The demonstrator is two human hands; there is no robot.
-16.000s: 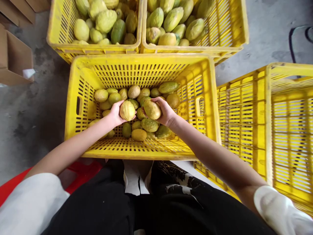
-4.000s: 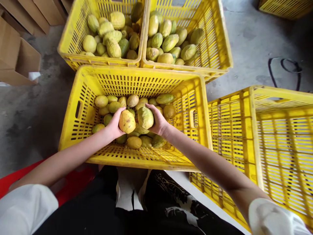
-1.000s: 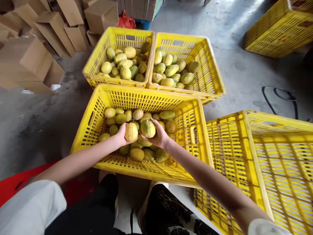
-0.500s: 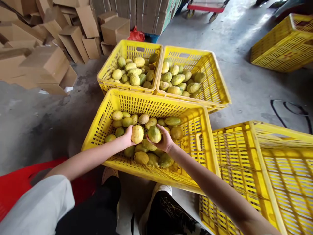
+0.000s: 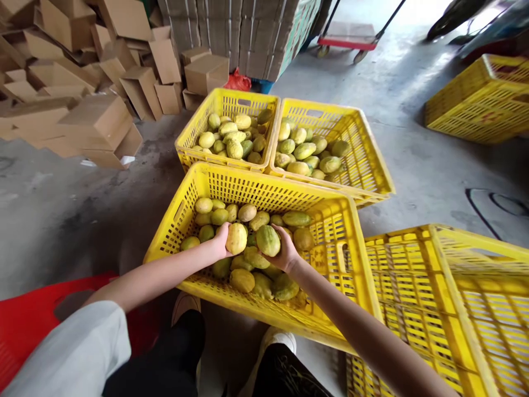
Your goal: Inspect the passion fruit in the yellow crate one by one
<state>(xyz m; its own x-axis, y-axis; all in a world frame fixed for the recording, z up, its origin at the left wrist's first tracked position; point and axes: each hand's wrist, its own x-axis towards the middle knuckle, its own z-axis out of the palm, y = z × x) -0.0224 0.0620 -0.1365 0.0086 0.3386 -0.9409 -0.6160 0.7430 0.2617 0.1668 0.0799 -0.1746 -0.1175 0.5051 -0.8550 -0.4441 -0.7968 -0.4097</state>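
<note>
My left hand point(image 5: 222, 242) is closed around the outer side of a pale yellow papaya point(image 5: 237, 239). A greener papaya point(image 5: 268, 241) with faint stripes sits in my right hand point(image 5: 286, 252), whose fingers wrap its far side. Both fruits are held side by side, a small gap apart, over the near yellow crate point(image 5: 264, 184). Beneath them in that crate lie several more yellow and green papayas point(image 5: 242, 280), partly covered by my hands.
Two more yellow crates, the back left one point(image 5: 181, 144) and the back right one point(image 5: 372, 154), hold similar fruit. Another crate point(image 5: 433, 286) stands close at right, one point(image 5: 475, 99) farther off. Cardboard boxes point(image 5: 99, 121) pile up at left. A red plastic object point(image 5: 28, 320) is beside my left leg.
The view has tilted up, so everything sits lower in the picture. The green papaya has turned in my right hand and shows its striped side. Both hands keep their fruit.
</note>
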